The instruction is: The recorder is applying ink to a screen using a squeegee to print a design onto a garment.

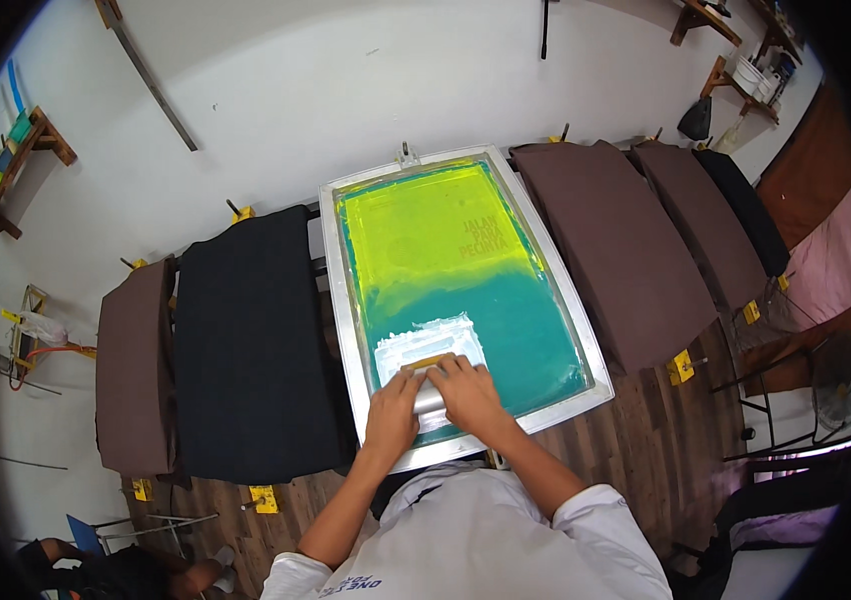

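Observation:
Both my hands grip a squeegee (430, 398) with a silver metal body and a yellowish edge, near the close end of a screen printing frame (598, 378). My left hand (395, 405) wraps its left part, and my right hand (467, 393) holds the right part, thumbs close together. White ink (456, 335) lies on the mesh just beyond the squeegee. The mesh (516, 330) is teal in its near half and yellow-green in its far half, with faint lettering at the far right. What lies under the frame is hidden.
Left of the frame are a black cloth-covered board (251, 350) and a brown one (136, 370). Brown boards (626, 250) and a dark one (746, 205) stand on the right. Yellow brackets (264, 499) jut out at board ends. A person (136, 572) sits at lower left.

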`<state>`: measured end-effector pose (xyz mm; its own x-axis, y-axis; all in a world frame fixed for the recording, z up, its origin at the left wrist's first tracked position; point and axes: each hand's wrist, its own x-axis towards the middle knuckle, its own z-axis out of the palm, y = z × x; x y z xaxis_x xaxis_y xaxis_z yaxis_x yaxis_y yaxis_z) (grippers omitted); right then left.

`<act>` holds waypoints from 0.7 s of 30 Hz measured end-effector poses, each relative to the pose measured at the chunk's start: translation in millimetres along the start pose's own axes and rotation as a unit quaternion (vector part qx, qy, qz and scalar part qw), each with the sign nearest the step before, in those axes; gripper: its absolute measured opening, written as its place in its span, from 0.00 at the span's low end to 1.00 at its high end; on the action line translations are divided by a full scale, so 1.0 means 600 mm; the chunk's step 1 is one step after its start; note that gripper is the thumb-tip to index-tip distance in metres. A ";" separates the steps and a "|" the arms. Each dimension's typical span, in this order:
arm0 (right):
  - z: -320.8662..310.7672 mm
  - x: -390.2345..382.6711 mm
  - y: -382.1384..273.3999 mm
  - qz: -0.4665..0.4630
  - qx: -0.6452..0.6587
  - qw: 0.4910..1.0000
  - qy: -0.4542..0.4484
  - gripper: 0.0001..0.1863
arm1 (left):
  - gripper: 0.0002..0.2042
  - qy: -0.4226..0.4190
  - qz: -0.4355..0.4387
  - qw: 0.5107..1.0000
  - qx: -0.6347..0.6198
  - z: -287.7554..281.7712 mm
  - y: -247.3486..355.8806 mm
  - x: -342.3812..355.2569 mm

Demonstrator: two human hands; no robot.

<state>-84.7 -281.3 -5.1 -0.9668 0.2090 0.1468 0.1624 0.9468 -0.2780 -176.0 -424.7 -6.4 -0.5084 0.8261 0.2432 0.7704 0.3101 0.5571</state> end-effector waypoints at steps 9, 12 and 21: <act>-0.064 -0.077 -0.035 0.019 0.044 0.990 -0.134 0.26 | 0.31 -0.125 -0.050 0.990 -0.039 -0.027 0.060 -0.077; -0.070 -0.040 -0.020 0.015 0.040 0.992 -0.115 0.24 | 0.28 -0.091 -0.037 0.994 -0.054 -0.048 0.060 -0.025; 0.007 -0.063 -0.017 0.007 0.010 0.999 -0.049 0.27 | 0.30 -0.068 -0.066 0.995 0.021 0.025 0.030 -0.073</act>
<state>-50.8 -300.0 -11.5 -0.9792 0.1965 0.0503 0.1731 0.9387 -0.2981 -134.3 -448.3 -18.9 -0.5519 0.8319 0.0576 0.7169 0.4380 0.5424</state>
